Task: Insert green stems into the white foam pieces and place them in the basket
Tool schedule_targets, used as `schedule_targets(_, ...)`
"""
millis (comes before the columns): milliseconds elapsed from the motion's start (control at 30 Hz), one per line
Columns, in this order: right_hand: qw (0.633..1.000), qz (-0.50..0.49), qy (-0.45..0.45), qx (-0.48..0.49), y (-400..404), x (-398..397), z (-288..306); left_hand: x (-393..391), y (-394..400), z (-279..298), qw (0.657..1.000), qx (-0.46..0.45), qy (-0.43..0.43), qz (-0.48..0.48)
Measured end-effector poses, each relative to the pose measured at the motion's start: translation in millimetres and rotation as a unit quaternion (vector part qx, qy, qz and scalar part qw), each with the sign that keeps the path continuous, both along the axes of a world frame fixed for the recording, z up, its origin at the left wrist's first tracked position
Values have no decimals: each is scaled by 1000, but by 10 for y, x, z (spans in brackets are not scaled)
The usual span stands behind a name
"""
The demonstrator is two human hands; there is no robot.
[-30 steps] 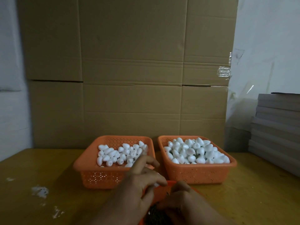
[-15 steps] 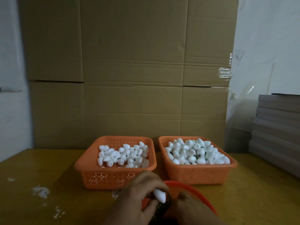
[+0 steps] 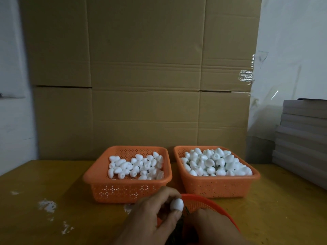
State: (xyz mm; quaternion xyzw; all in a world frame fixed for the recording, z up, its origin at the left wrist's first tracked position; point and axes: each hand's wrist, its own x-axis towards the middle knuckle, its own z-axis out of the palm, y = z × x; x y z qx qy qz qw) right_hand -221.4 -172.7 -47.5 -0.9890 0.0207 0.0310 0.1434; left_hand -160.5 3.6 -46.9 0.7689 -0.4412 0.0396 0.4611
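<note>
two orange baskets (image 3: 127,188) (image 3: 216,187) stand side by side with a narrow gap between. bare table (image 3: 44,183) lies open on their left. stacked boards (image 3: 304,129) block the far right.

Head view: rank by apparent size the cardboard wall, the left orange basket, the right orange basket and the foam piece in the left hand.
1. Cardboard wall, largest by far.
2. Left orange basket and right orange basket: they look alike, no ranking.
3. Foam piece pinched by the left hand, smallest.
</note>
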Motion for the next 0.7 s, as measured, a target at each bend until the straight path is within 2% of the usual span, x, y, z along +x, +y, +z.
schedule_targets(100, 999, 25, -22, 24, -8, -46, -26, 10, -11, -18, 1000, -25, 13, 9)
schedule_targets(200, 997, -52, -49, 15, 23, 17, 29, 1, -15, -3, 998, -38, 44, 28)
schedule_targets(300, 996, -49, -66, 20, 16, 17, 90, 27, -31, -15, 994, -54, 86, 45)
schedule_targets(533, 966, -66, -178, 177, 54, -55, 130, 119, -49, -26, 970, -114, 211, 45)
schedule_targets(700, 930, -78, -213, 288, 64, -78, 125, 149, -32, 14, 938, -145, 314, 18)
